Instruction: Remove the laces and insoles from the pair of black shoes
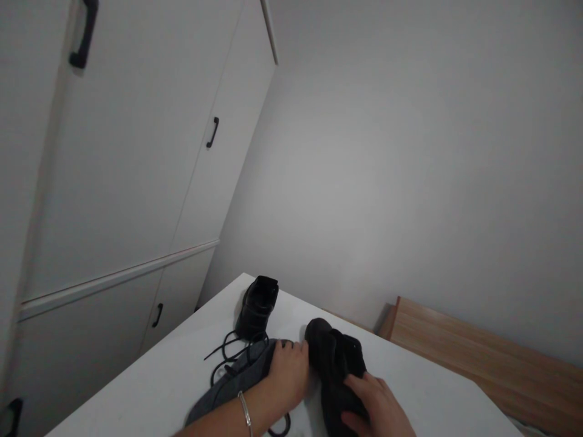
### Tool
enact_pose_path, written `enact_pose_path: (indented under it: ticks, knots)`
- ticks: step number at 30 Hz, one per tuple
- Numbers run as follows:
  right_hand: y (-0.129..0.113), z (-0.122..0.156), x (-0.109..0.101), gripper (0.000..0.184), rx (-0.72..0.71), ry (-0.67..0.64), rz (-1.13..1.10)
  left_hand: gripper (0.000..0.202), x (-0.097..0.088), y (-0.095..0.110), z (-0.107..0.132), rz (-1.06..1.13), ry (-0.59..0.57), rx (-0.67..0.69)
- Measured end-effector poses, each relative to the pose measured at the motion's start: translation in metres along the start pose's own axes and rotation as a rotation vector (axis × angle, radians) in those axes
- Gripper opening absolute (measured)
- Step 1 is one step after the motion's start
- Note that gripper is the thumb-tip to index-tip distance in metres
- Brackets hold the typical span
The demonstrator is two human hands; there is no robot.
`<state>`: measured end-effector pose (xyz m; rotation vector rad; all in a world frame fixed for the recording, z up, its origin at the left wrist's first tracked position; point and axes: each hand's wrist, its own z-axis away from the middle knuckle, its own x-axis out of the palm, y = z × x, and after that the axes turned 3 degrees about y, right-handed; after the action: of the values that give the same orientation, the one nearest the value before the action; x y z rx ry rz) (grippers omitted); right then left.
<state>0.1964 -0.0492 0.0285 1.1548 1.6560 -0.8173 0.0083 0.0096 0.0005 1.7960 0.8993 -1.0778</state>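
My left hand (291, 373), with a silver bracelet on its wrist, curls its fingers over the far end of a long grey thing (223, 388). This thing is shaped like a shoe or pouch, and my forearm hides part of it. Black laces (223, 352) trail across it from a black shoe (257, 309) standing near the table's far corner. A second black shoe (334, 358) stands to the right, close beside my left hand. My right hand (380, 403) grips that shoe at its right side near the opening, thumb and fingers against it.
The shoes stand on a white table (432, 388) whose far edge runs close to a grey wall (410, 170). White cabinets (132, 170) with black handles rise on the left. Behind the table at right is a wooden headboard-like panel (483, 352).
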Motion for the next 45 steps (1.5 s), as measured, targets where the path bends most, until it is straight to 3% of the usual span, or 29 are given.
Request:
enact_pose_path:
  ticks: [4, 12, 17, 21, 23, 27, 29, 31, 33, 37, 41, 45]
  knots:
    - [-0.013, -0.04, 0.013, 0.04, 0.054, 0.202, 0.012, 0.03, -0.004, 0.006, 0.003, -0.109, -0.053, -0.003]
    - [-0.059, -0.115, 0.039, 0.029, 0.055, 0.225, 0.012, 0.023, -0.021, 0.004, 0.001, -0.131, -0.073, 0.022]
    - [-0.067, -0.124, 0.043, 0.034, -0.008, 0.223, -0.018, 0.019, -0.044, -0.007, -0.002, -0.068, 0.043, 0.013]
    - [-0.061, -0.1, 0.042, 0.044, -0.05, 0.281, -0.034, 0.031, -0.054, -0.008, -0.003, -0.03, 0.172, 0.043]
    - [-0.05, -0.081, 0.048, 0.047, -0.057, 0.325, -0.027, 0.03, -0.052, -0.004, 0.001, 0.013, 0.234, 0.159]
    - [-0.023, -0.057, 0.069, 0.049, -0.119, 0.439, 0.087, 0.022, -0.036, 0.014, 0.014, 0.222, 0.307, 0.632]
    - [-0.015, -0.057, 0.076, 0.051, -0.095, 0.345, 0.165, 0.026, -0.024, 0.027, 0.019, 0.362, 0.299, 0.804]
    - [-0.016, -0.062, 0.081, 0.046, -0.074, 0.189, 0.201, 0.033, -0.009, 0.04, 0.021, 0.444, 0.264, 0.859]
    - [-0.022, -0.065, 0.085, 0.036, -0.089, 0.09, 0.204, 0.037, 0.006, 0.05, 0.021, 0.453, 0.219, 0.823]
    - [-0.032, -0.059, 0.093, 0.035, -0.133, 0.036, 0.197, 0.03, 0.028, 0.055, 0.018, 0.435, 0.216, 0.589]
    - [-0.027, -0.055, 0.096, 0.042, -0.146, -0.025, 0.206, 0.03, 0.036, 0.057, 0.015, 0.417, 0.255, 0.461]
    - [-0.025, -0.058, 0.089, 0.04, -0.139, -0.052, 0.215, 0.037, 0.042, 0.077, 0.001, 0.406, 0.284, 0.386]
